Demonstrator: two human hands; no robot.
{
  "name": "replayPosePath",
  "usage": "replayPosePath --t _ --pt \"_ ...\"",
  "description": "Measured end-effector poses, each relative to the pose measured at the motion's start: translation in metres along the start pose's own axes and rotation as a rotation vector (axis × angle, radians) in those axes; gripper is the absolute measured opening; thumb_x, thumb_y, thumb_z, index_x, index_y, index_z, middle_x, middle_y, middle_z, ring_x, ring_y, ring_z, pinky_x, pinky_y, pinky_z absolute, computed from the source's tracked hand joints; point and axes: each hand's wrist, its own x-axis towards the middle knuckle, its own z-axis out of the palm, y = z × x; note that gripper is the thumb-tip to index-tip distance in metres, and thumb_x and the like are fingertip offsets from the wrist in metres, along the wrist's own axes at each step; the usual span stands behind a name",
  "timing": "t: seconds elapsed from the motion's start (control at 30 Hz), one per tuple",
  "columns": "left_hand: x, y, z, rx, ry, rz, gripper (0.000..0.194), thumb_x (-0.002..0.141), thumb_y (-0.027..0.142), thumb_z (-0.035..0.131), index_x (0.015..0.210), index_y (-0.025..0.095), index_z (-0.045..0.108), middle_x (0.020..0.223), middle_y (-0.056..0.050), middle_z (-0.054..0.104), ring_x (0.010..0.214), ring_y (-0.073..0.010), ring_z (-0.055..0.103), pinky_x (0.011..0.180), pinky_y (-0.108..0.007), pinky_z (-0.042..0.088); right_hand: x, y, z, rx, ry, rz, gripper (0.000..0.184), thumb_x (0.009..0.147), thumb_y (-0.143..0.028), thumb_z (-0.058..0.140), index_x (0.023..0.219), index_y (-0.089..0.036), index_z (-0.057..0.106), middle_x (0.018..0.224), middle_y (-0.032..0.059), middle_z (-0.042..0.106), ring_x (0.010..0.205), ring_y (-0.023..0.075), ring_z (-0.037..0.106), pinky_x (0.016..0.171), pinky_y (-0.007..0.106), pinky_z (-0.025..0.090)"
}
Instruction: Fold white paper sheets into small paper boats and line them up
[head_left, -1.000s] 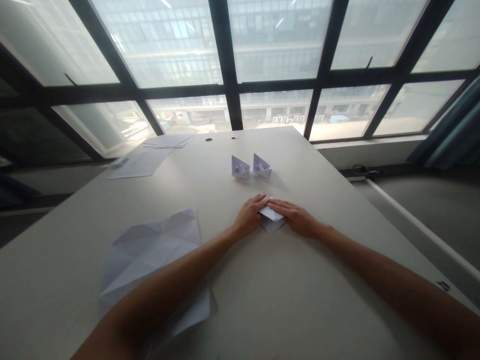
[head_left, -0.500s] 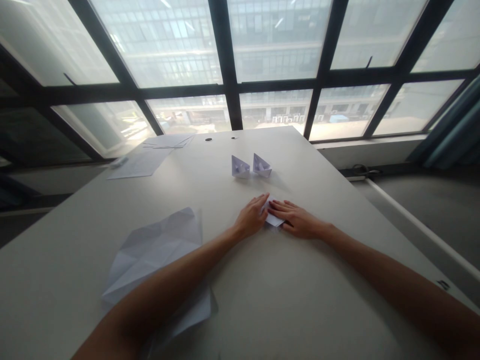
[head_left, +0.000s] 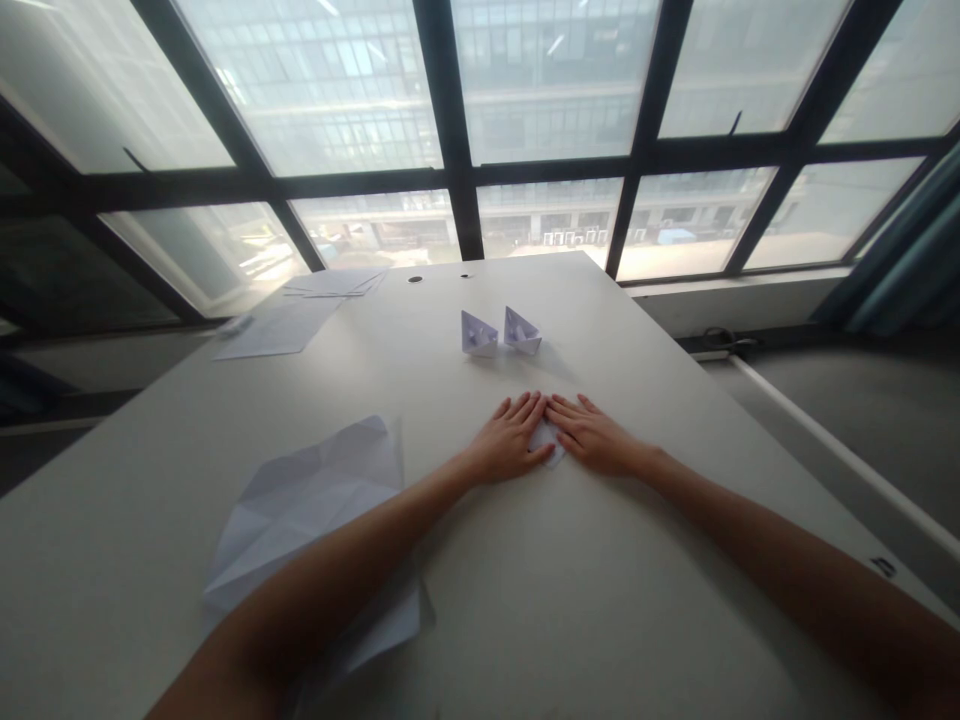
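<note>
A white table (head_left: 637, 600) spans the view. At eight o'clock from the hands lies a creased paper sheet (head_left: 315, 490). The left hand (head_left: 510, 440) and right hand (head_left: 596, 437) rest flat, fingers outstretched, ungrasping. Two paper boats (head_left: 479, 336) stand at eleven. Folded paper (head_left: 541, 437) lies central, partly beneath both hands. At four, a dark mark (head_left: 883, 568) is too small to read.

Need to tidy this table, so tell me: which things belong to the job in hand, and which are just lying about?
Belongs to the job:
small folded paper, mostly covered

Just lying about, it seems:
left paper boat
right paper boat
large creased paper, partly hidden
flat sheets, far left
</note>
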Motion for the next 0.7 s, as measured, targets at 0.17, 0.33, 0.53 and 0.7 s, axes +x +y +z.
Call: replayPosePath --t 0.17,0.33,0.53,0.7 --pt "-0.002 0.000 -0.004 0.010 -0.025 0.032 0.083 0.096 0.068 0.030 0.158 0.016 0.016 0.164 -0.014 0.014 0.153 -0.0278 0.009 0.122 -0.046 0.009 0.002 0.007 0.007 -0.035 0.044 0.185 0.056 0.101 -0.031 0.028 0.155 -0.016 0.032 0.161 0.0115 0.028 0.150 0.0259 0.022 0.120 0.058 0.017" --pt "-0.002 -0.002 -0.003 -0.010 -0.010 0.045 0.080 0.095 0.068 0.033 0.157 0.018 0.023 0.164 -0.014 0.017 0.153 -0.0289 0.011 0.122 -0.047 0.009 0.001 0.025 0.015 -0.054 0.216 0.387 0.052 0.099 -0.025 0.031 0.149 -0.016 0.042 0.156 0.0165 0.039 0.147 0.0303 0.030 0.116 0.061 0.023" --pt "-0.002 -0.002 -0.003 -0.033 -0.002 0.055 0.078 0.096 0.067 0.033 0.157 0.020 0.023 0.164 -0.011 0.017 0.153 -0.0292 0.011 0.121 -0.048 0.010 0.002 0.026 0.009 0.042 0.385 0.402 0.051 0.099 -0.024 0.032 0.147 -0.014 0.045 0.152 0.0163 0.045 0.145 0.0275 0.036 0.117 0.053 0.029" --pt "-0.003 0.000 -0.004 -0.029 0.009 0.053 0.079 0.096 0.066 0.033 0.158 0.018 0.019 0.164 -0.011 0.020 0.153 -0.0283 0.011 0.121 -0.046 0.010 0.003 0.006 0.001 0.109 0.202 0.084 0.056 0.098 -0.031 0.039 0.152 -0.016 0.038 0.157 0.0126 0.037 0.148 0.0234 0.030 0.120 0.048 0.025"
